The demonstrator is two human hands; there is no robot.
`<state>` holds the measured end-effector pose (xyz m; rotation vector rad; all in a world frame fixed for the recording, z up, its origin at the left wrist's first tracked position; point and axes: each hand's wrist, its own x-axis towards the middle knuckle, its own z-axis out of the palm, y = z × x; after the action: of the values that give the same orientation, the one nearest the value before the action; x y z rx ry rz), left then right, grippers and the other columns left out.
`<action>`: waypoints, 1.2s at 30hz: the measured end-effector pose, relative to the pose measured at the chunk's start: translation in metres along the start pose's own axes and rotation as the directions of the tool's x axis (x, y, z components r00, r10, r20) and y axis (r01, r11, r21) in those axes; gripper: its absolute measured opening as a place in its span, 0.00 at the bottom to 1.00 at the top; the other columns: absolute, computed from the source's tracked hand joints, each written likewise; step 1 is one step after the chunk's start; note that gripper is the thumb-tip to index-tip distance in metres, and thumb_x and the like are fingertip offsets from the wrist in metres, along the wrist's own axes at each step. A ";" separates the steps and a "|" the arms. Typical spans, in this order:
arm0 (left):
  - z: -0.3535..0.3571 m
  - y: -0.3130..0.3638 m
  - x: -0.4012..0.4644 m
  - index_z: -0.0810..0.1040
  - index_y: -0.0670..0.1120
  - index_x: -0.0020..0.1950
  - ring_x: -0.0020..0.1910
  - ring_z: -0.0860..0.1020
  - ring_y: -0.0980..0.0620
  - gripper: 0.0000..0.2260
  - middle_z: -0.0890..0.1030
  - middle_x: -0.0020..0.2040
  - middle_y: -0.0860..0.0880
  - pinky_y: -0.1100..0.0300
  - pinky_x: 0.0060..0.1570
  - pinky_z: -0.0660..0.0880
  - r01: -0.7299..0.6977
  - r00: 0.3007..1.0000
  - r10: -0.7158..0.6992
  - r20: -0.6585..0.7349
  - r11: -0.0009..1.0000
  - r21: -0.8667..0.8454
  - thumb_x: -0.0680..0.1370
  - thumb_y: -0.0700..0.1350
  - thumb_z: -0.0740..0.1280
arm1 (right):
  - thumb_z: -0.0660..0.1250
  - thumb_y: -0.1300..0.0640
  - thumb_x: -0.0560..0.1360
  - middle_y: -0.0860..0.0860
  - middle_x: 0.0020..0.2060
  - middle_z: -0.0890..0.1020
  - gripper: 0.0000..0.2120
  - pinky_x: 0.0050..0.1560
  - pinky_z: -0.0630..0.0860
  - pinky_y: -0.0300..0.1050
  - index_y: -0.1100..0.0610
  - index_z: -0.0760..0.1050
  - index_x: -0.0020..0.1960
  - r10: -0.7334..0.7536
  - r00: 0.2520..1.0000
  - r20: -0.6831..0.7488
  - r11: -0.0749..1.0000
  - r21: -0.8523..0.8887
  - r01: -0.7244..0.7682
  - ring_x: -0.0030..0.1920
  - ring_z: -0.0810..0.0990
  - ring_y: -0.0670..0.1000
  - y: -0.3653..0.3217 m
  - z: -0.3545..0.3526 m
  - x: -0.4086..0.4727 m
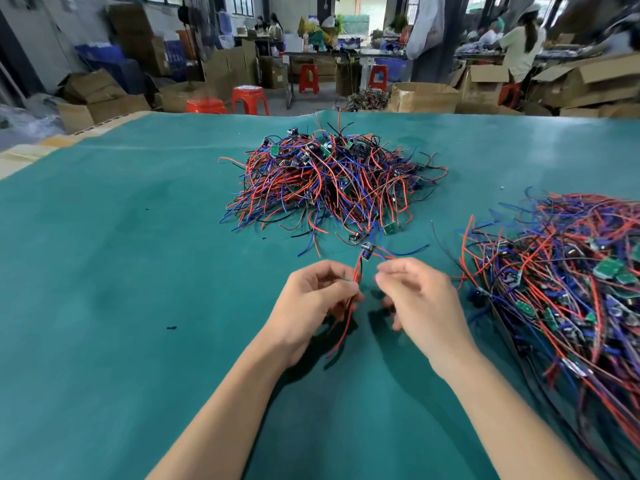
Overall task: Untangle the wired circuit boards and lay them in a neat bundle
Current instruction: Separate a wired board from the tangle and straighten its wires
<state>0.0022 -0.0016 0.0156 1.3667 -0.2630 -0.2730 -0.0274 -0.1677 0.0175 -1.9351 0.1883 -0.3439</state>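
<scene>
Head view: I log 1 wired circuit board (366, 252) lifted just beyond both hands, its long axis running away from me toward the tangled heap (329, 181) at mid-mat. Its wires trail back to me. The left hand (311, 303) is curled, pinching a red-and-black wire bunch (349, 306) that hangs toward the near edge. The right hand (420, 299), equally near the board, pinches a red lead (387, 258) at its fingertips. I judge the next pull runs toward me, away from the heap. The sorted pile (561, 278) lies at the green mat's (138, 271) right edge.
</scene>
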 end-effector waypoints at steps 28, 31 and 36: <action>0.002 -0.003 -0.003 0.84 0.47 0.43 0.28 0.76 0.54 0.03 0.84 0.36 0.44 0.68 0.25 0.68 -0.029 0.993 0.014 0.116 0.991 0.128 0.75 0.45 0.73 | 0.72 0.69 0.71 0.57 0.45 0.87 0.15 0.34 0.75 0.36 0.62 0.80 0.57 0.137 0.954 0.266 0.673 0.681 -0.287 0.37 0.83 0.47 -0.009 -0.002 0.000; 0.002 -0.003 -0.003 0.84 0.44 0.45 0.30 0.76 0.53 0.04 0.83 0.36 0.44 0.66 0.30 0.70 -0.024 0.989 0.003 0.151 0.991 0.132 0.74 0.44 0.73 | 0.75 0.61 0.64 0.56 0.42 0.85 0.21 0.36 0.74 0.35 0.61 0.81 0.56 0.117 0.958 0.261 0.721 0.641 -0.263 0.36 0.81 0.46 -0.009 -0.006 0.000; 0.000 -0.001 -0.003 0.80 0.40 0.56 0.39 0.80 0.51 0.10 0.85 0.46 0.40 0.64 0.38 0.74 -0.015 0.974 -0.021 0.225 0.988 0.156 0.76 0.33 0.71 | 0.74 0.65 0.67 0.52 0.43 0.85 0.10 0.35 0.73 0.35 0.62 0.83 0.48 0.127 0.964 0.235 0.718 0.648 -0.253 0.34 0.75 0.47 -0.007 -0.012 0.004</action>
<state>-0.0010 -0.0008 0.0141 1.4928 -0.4800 -0.4187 -0.0277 -0.1766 0.0283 -1.1909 0.1211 -0.0740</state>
